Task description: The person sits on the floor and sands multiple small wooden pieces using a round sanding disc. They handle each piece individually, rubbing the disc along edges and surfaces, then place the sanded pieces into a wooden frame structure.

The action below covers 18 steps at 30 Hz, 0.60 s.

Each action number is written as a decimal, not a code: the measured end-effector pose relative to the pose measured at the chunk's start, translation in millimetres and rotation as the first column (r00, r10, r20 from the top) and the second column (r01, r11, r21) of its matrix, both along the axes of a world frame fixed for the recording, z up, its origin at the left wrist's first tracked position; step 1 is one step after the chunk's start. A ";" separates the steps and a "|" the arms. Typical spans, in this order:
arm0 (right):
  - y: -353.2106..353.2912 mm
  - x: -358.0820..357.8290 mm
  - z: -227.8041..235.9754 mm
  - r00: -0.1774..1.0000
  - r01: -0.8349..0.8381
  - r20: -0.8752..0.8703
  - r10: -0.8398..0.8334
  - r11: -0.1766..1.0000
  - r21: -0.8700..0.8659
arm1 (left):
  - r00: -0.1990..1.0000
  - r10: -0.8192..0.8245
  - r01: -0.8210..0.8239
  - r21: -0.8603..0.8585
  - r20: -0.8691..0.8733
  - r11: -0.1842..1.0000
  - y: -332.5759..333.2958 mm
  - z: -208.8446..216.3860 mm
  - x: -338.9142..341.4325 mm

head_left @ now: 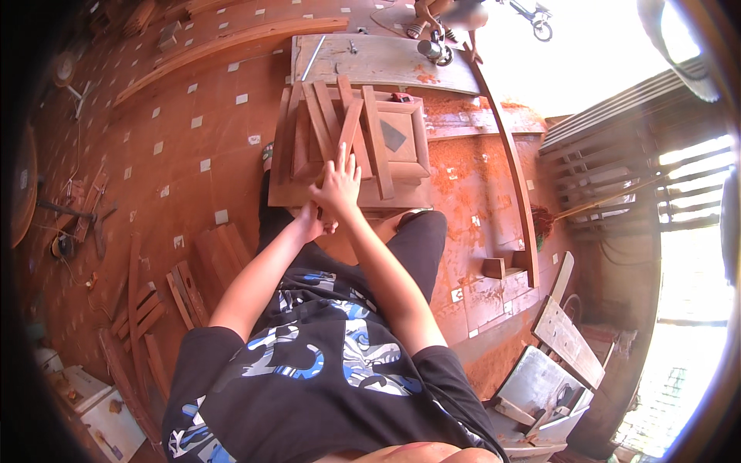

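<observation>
Spreads in large, letter-like shapes [372,359] across the front of the black T-shirt [309,413], near in the scene, filled with blue, grey and white camouflage. Continues as smaller printed patches [320,279] farther off, toward the hem, and as more of the same at the left and right sides. Cannot be read as whole words.

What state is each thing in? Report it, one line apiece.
Right hand: fingers extended, at the slanting wooden strip's near end.
Left hand: partly hidden by the right; grip unclear.
Slanting wooden strip: crossing another strip.
Raised wooden panel: lying flat, partly covered.
Dark square sheet: flat on the panel.
Handheld power tool: at a co-worker's hand; running or off, unclear.
</observation>
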State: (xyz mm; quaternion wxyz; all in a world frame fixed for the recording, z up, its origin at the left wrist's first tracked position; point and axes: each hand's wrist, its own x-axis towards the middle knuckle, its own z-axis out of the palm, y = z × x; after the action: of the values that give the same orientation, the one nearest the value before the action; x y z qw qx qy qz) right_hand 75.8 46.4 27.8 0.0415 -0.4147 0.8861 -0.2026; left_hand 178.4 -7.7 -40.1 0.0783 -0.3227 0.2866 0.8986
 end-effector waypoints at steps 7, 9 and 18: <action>6.6 5.4 9.4 0.997 0.077 0.030 -0.075 0.994 -0.072 | 0.999 0.036 -0.036 0.031 -0.013 0.999 8.6 37.9 -1.5; 8.6 10.2 5.4 0.995 0.084 -0.049 -0.088 0.993 -0.084 | 0.998 0.067 -0.066 0.078 -0.008 0.995 9.7 37.2 -1.1; -17.6 -21.8 5.5 0.994 0.090 -0.062 -0.090 0.996 -0.003 | 0.999 -0.001 0.002 0.031 -0.053 1.000 6.4 4.4 -0.3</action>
State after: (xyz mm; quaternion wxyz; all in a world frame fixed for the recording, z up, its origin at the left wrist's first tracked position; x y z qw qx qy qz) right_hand 54.1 28.8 33.3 0.0045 -0.3804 0.9048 -0.1915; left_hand 178.1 -1.3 -35.7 0.0764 -0.2975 0.2751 0.9110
